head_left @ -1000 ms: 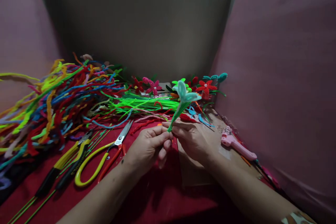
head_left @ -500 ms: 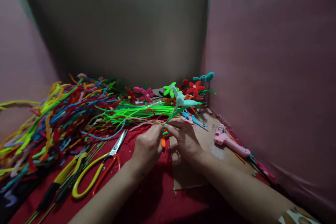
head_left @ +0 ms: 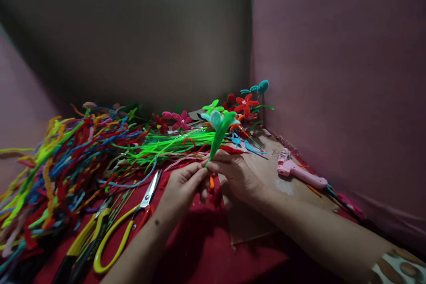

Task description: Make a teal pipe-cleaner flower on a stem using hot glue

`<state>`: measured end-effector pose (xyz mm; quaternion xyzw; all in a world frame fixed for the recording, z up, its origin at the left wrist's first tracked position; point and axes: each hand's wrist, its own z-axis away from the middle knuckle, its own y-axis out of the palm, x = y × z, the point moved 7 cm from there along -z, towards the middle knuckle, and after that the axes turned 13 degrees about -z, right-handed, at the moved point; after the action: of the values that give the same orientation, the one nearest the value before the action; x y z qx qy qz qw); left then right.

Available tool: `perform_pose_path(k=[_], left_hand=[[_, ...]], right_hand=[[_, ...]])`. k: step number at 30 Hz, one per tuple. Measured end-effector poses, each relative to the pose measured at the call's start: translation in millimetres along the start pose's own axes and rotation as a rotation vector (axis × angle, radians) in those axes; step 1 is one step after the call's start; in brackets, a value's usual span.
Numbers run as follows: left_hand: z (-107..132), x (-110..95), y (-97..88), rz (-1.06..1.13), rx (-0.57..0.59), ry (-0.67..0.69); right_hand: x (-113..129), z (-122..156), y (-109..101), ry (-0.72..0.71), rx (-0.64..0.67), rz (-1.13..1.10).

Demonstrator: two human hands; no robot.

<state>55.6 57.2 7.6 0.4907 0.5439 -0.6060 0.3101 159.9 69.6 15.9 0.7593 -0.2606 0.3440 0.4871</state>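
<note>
- Though dimly lit, reads as a nearly built pipe-cleaner flower (head_left: 218, 123): pale teal petals shaped, green stem wrapped up to them.
- Leaves, probably, only the stem's lower end to finish, hidden between fingertips.
- Sits pinched low on the stem by the closed left hand (head_left: 181, 184) and right hand (head_left: 238, 175), fingertips touching.
- Stands upright just above both hands, over the table (head_left: 199, 253), near finished flowers (head_left: 246, 104), with scissors (head_left: 140, 213) to the left, untouched.

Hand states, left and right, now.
Left hand: closed, pinching the pipe-cleaner flower low on its green stem.
Right hand: closed, pinching the same stem beside the left fingers.
</note>
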Motion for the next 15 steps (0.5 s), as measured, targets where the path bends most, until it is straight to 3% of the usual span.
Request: perform_pose_path(k=[2,4,6,11,15], left_hand=[[5,-13,-11.8,-0.295,-0.252,0.156],[10,-17,-14.1,-0.389,-0.349,0.21],[8,-9,-10.4,-0.256,-0.267,0.133],[3,8,11.3,0.378,0.102,-0.119],[6,11,22.2,0.55,0.267,-0.218]], right_hand=[[-2,1,-6,-0.039,-0.12,0.014],[-3,3,-9,-0.067,-0.164,0.046],[-5,3,-5,-0.055,-0.102,0.069],[-2,-1,4,0.025,0.196,0.074],[4,-3,9,0.014,0.374,0.168]])
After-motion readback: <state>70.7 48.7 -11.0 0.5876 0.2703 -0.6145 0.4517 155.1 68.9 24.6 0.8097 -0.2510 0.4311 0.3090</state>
